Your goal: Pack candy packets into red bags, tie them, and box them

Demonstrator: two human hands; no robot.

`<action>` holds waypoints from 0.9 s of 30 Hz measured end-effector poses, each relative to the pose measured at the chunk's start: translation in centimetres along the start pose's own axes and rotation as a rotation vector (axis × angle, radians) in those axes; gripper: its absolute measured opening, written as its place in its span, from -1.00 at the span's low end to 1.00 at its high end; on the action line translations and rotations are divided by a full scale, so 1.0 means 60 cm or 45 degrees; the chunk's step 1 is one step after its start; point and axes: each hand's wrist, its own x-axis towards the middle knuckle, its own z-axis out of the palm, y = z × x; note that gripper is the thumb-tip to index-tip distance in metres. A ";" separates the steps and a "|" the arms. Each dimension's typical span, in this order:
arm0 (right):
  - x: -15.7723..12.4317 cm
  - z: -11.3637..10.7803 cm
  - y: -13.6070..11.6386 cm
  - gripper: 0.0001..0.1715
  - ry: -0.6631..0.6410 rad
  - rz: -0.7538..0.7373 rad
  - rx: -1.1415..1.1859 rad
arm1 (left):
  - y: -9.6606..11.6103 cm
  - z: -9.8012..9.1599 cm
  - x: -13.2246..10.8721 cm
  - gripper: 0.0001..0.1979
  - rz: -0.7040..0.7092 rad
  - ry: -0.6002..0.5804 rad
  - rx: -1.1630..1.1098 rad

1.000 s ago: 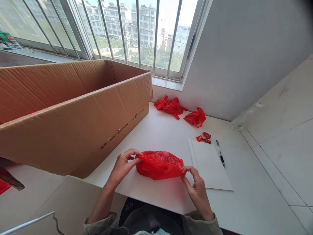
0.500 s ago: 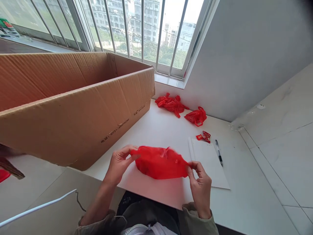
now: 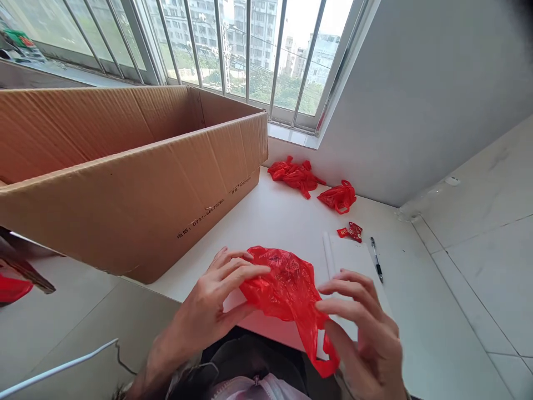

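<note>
A crumpled red plastic bag (image 3: pixel 283 283) lies at the table's near edge, one handle loop trailing down over the edge on the right. My left hand (image 3: pixel 220 294) is at the bag's left side, fingers spread over it, thumb apart underneath. On the other side, my right hand (image 3: pixel 362 328) is beside the handle, its fingers apart and curved, with index and thumb tips touching the plastic. Whether any plastic is pinched behind the right fingertips is hard to see.
A large cardboard box (image 3: pixel 137 211) fills the left side. Bunched red plastic bags (image 3: pixel 295 175) and another red bag (image 3: pixel 339 197) lie by the wall. Small red wrappers (image 3: pixel 352 231), a white sheet (image 3: pixel 353 258) and a pen (image 3: pixel 376 259) are to the right.
The bag was stretched sideways between both pinching hands; now it is crumpled, with a handle hanging down. Both hands have opened their fingers, and the right has come nearer to me.
</note>
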 end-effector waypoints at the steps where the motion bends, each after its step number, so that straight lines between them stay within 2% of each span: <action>1: 0.016 0.013 -0.006 -0.68 -0.195 -0.068 -0.068 | 0.000 0.001 0.002 -0.74 0.053 0.011 -0.014; 3: 0.038 0.051 -0.003 -0.67 -0.476 -0.143 -0.186 | -0.004 0.001 0.003 -0.80 0.131 0.010 -0.121; 4: 0.042 0.073 0.006 -0.67 -0.550 -0.149 -0.261 | -0.007 -0.001 0.002 -0.81 0.147 0.001 -0.190; 6: 0.041 0.110 0.031 -0.75 -0.608 -0.126 -0.463 | -0.012 -0.009 -0.004 -0.84 0.154 -0.010 -0.291; 8: 0.029 0.126 0.060 -0.82 -0.613 -0.083 -0.658 | -0.018 -0.018 -0.013 -0.85 0.125 0.004 -0.311; 10: 0.019 0.115 0.081 -0.68 -0.585 -0.039 -0.795 | -0.023 -0.027 -0.025 -0.80 0.043 0.018 -0.307; 13: 0.018 0.066 0.095 -0.59 -0.480 0.011 -0.906 | -0.035 -0.036 -0.037 -0.72 -0.105 0.083 -0.306; 16: 0.027 0.021 0.094 -0.62 -0.431 0.015 -0.957 | -0.045 -0.046 -0.033 -0.69 -0.063 0.148 -0.288; 18: 0.031 0.007 0.093 -0.65 -0.461 0.033 -0.968 | -0.042 -0.055 -0.024 -0.68 -0.016 0.161 -0.239; 20: 0.031 0.007 0.093 -0.61 -0.518 0.078 -0.945 | -0.027 -0.063 -0.012 -0.65 0.007 0.183 -0.113; 22: 0.029 0.015 0.092 -0.51 -0.603 0.136 -0.900 | 0.004 -0.063 0.000 -0.65 0.021 0.280 0.180; 24: 0.024 0.026 0.087 -0.35 -0.656 0.175 -0.861 | 0.045 -0.049 0.012 -0.77 0.060 0.410 0.547; 25: 0.020 0.031 0.083 -0.26 -0.652 0.178 -0.849 | 0.065 -0.037 0.019 -0.88 0.114 0.421 0.665; 26: 0.016 0.035 0.078 -0.19 -0.629 0.163 -0.835 | 0.083 -0.020 0.025 -0.91 0.211 0.368 0.703; 27: 0.012 0.038 0.074 -0.15 -0.597 0.137 -0.819 | 0.095 -0.001 0.030 -0.83 0.368 0.241 0.670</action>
